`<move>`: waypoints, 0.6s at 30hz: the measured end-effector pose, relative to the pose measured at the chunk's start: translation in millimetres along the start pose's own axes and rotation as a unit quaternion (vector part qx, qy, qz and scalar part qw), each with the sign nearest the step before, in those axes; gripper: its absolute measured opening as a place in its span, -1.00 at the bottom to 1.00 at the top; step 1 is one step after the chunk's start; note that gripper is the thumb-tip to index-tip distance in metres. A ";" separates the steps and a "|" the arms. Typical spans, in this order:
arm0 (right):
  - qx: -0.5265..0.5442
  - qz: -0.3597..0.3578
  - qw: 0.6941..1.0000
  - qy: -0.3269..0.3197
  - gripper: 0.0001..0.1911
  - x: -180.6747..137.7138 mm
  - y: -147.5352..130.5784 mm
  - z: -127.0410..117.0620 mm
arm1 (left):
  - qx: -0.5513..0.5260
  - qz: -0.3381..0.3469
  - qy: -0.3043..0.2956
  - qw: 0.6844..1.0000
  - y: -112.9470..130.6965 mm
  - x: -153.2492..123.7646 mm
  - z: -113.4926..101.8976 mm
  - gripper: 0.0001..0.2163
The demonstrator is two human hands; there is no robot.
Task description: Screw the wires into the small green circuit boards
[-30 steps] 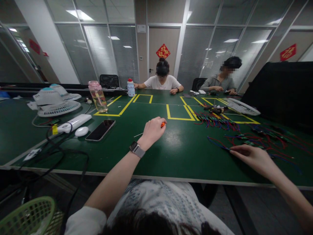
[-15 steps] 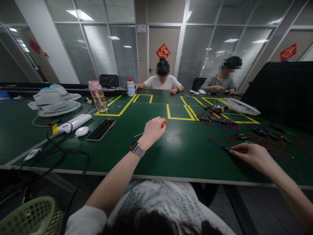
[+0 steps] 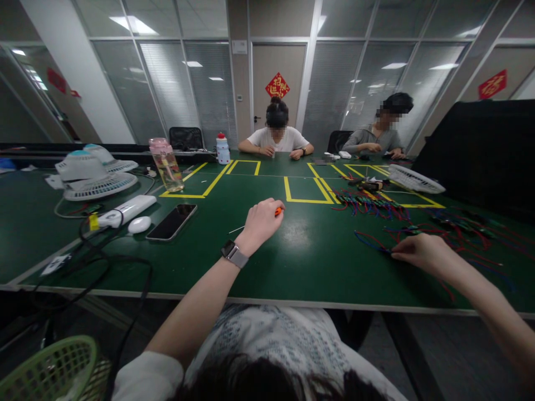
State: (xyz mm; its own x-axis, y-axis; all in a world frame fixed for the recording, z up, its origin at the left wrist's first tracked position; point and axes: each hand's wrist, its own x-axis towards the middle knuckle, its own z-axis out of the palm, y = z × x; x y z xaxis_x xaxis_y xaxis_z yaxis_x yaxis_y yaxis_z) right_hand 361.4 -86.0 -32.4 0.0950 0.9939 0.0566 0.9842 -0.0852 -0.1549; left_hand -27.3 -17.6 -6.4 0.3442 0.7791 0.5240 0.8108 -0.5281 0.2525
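Note:
My left hand is closed around a screwdriver with an orange handle. Its thin metal shaft sticks out on the left side of the hand, just over the green table. At the right, my right hand pinches the end of a small wired circuit board, mostly hidden by the fingertips. Red and blue wires run from it to the left along the tabletop. Beyond that hand lie more small boards with red and blue wires, in a loose tangle.
A row of wired boards lies by yellow tape. To the left are a phone, a white mouse, a power strip, a pink-lided bottle and fans. Two people sit across the table.
My right hand has shifted and turned slightly, its back raised, still pinching at the same spot. The left hand stays put. The person opposite has drawn one hand away from the blue bottle.

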 end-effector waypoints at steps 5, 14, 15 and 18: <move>0.016 -0.031 0.999 0.040 -0.79 -6.6 5.2 3.1 | -0.003 -0.005 -0.009 1.000 2.2 -0.1 -3.5 -0.82; 0.103 -0.046 0.983 0.145 -0.54 -23.3 10.5 20.0 | -0.005 -0.009 -0.015 1.000 3.0 0.2 -4.7 -0.81; 0.100 -0.053 0.981 0.155 -0.53 -25.1 8.2 20.6 | -0.005 -0.010 -0.015 1.000 2.9 0.3 -4.6 -0.81; 0.086 -0.070 0.977 0.181 -0.55 -29.6 3.1 21.9 | -0.006 -0.009 -0.011 1.000 2.5 0.2 -4.0 -0.81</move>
State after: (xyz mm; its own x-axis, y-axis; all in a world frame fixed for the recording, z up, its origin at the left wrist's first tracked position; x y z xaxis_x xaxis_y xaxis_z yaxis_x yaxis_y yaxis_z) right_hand 358.3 -114.1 -56.2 0.0380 0.9026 0.4288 0.9548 0.0939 -0.2822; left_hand -27.1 -20.1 -2.5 0.3408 0.7955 0.5010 0.8107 -0.5185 0.2719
